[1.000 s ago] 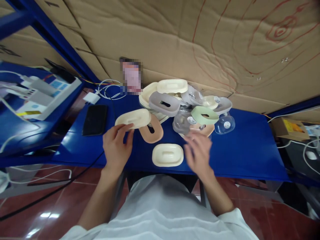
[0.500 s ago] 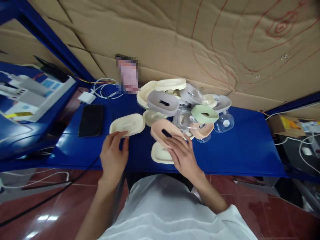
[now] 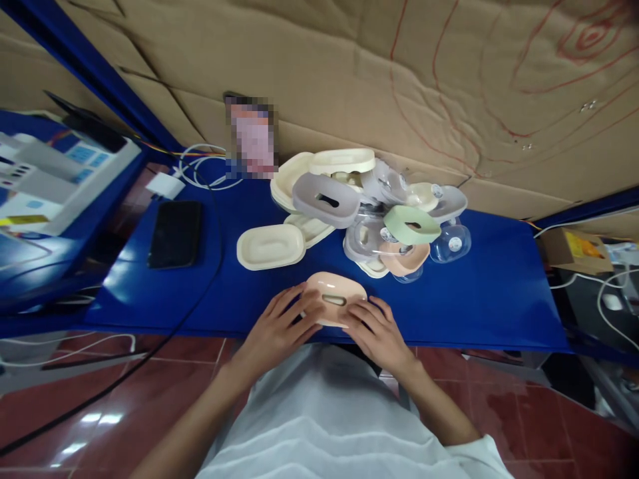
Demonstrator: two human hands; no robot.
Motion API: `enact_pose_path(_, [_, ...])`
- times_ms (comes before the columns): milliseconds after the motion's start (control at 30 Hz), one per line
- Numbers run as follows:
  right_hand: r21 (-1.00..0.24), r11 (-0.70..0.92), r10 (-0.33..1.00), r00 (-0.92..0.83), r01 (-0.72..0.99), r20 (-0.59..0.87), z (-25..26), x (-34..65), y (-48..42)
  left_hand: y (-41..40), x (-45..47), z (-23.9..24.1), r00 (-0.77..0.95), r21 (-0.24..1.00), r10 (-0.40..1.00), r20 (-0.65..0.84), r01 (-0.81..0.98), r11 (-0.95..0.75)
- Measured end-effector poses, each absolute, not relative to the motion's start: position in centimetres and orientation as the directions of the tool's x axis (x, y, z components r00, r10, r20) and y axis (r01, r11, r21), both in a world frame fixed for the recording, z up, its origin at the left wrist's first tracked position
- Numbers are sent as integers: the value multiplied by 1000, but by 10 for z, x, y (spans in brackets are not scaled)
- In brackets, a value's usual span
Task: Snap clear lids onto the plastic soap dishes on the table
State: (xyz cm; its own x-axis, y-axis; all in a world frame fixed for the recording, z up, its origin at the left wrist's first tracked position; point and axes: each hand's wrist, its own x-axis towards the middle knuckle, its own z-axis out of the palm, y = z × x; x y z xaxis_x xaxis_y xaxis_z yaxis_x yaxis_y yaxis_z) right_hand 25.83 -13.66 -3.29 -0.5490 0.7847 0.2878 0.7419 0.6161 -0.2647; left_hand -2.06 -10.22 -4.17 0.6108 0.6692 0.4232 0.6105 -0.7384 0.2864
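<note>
At the table's front edge is a peach oval soap dish piece (image 3: 327,286) with a long slot. It lies over the cream base, which is now mostly hidden; something pale shows through the slot. My left hand (image 3: 279,326) is closed around its left end, fingers over the rim. My right hand (image 3: 377,329) grips the right end, fingertips near the slot. Up and left of my hands, a cream oval tray (image 3: 271,246) lies flat, overlapping another cream tray (image 3: 312,229).
Behind lies a pile with a lilac slotted piece (image 3: 327,199), a green one (image 3: 412,224), another peach one (image 3: 405,258) and clear covers (image 3: 450,243). A black phone (image 3: 174,234) and white charger (image 3: 164,186) are left. Cardboard (image 3: 329,73) stands along the back.
The peach piece has come down toward me onto the cream base. My left hand has left the cream tray and moved right to the peach piece; that tray sits further right in view.
</note>
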Motion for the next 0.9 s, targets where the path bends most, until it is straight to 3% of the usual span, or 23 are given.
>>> enact_pose_path(200, [-300, 647, 763, -596, 702, 252, -26, 269, -134, -98, -18, -40, 636, 238, 627, 450, 591, -770])
enact_pose_path(267, [-244, 625, 772, -542, 741, 332, -17, 279, -121, -97, -17, -38, 631, 271, 633, 449, 579, -769])
enact_pose_path(400, [-64, 416, 786, -323, 907, 528, -2, 301, -76, -96, -11, -36, 611, 370, 658, 441, 544, -753])
enact_pose_path(500, [57, 385, 724, -340, 921, 601, 4, 308, -43, -96, -3, -39, 605, 396, 659, 446, 527, -752])
enact_pose_path(633, [41, 445, 648, -353, 895, 675, 7, 297, -41, -95, 5, -46, 505, 406, 717, 481, 596, -693])
enact_pose_path(767, [-3, 611, 633, -486, 792, 602, 4, 272, -76, -93, 5, -51, 429, 414, 726, 538, 616, -670])
enact_pose_path(900, [-62, 693, 676, -617, 718, 402, 0, 263, -99, -91, 3, -50, 527, 407, 704, 477, 577, -708])
